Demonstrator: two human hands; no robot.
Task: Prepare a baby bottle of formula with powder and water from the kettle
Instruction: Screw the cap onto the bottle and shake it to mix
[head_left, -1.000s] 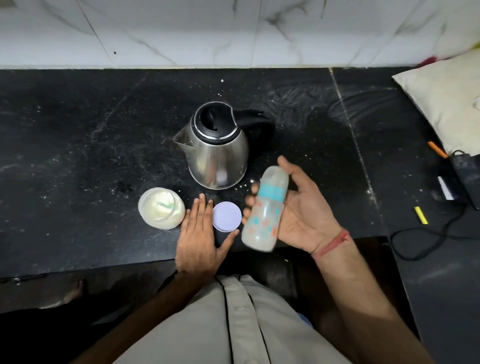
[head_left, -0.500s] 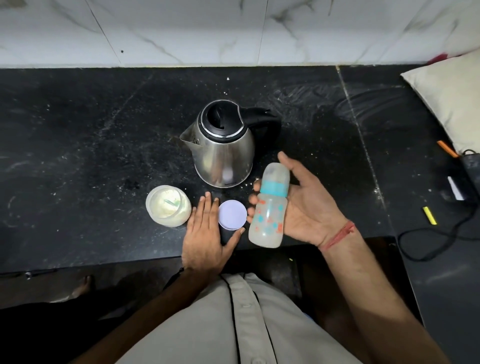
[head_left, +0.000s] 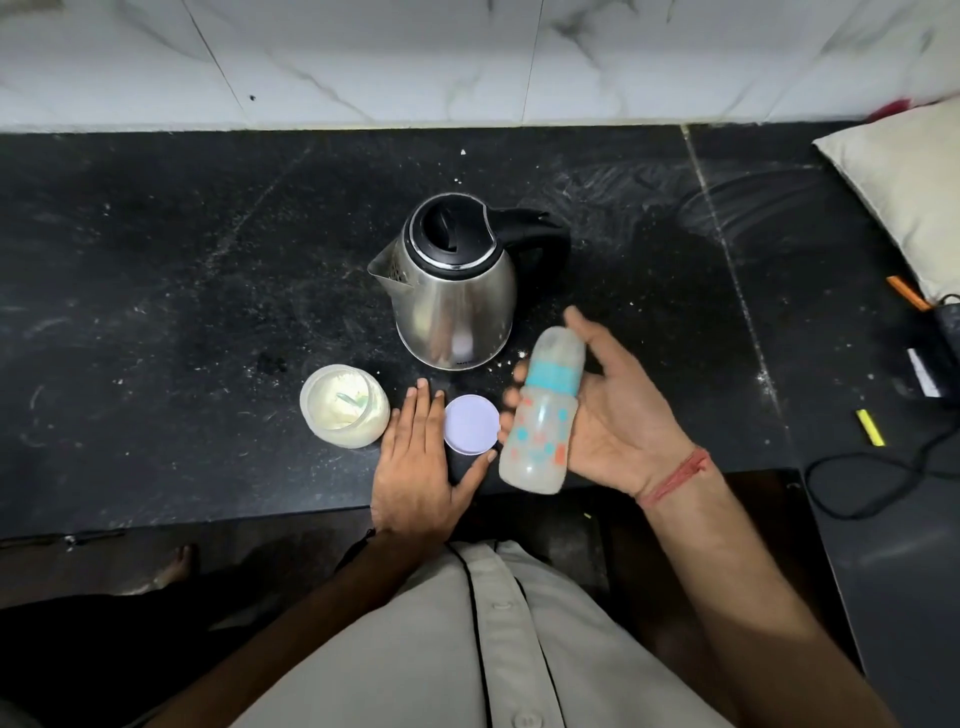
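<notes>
At the front edge of the black desk (head_left: 156, 260), a person's right hand (head_left: 618, 415) cradles a capped baby bottle (head_left: 543, 415), fingers curled round it, while the left hand (head_left: 415, 467) lies flat between an open powder jar (head_left: 344, 405) and its lid (head_left: 471, 425), the steel kettle (head_left: 452, 291) just behind

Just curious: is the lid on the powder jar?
No, the jar stands open with powder showing, and its lid lies on the counter beside it.
</notes>
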